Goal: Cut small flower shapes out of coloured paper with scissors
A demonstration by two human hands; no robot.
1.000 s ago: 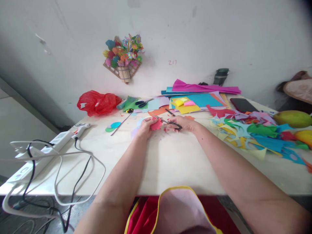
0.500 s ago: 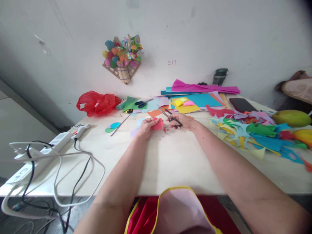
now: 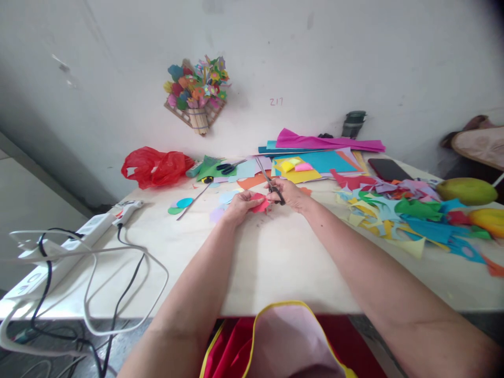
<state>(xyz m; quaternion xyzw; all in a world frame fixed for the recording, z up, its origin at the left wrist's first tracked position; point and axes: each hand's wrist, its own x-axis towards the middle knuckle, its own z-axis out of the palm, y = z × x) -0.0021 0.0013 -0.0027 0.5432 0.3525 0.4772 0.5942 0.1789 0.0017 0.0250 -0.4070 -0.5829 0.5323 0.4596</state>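
Head view: the scissors (image 3: pixel 280 196) have swung so their blades point away beyond the red paper (image 3: pixel 260 206), and the right hand (image 3: pixel 291 194) has closed in on its right edge. That suggests a pause in cutting to turn or adjust the piece. The hands are close together: the left hand (image 3: pixel 238 207) pinches the red paper, while the right is wrapped round the scissors' handles.

On the pale surface (image 3: pixel 283 273), a white power strip (image 3: pixel 98 223) lies nearer and well left of the red paper, paper discs (image 3: pixel 184 203) to its left, and mixed scraps (image 3: pixel 419 210) to its right. Beyond it are coloured sheets (image 3: pixel 338 160), spare scissors (image 3: pixel 227 169) and a red bag (image 3: pixel 157 165). Farthest beyond it, paper flowers (image 3: pixel 197 86) hang on the wall (image 3: pixel 315 58).
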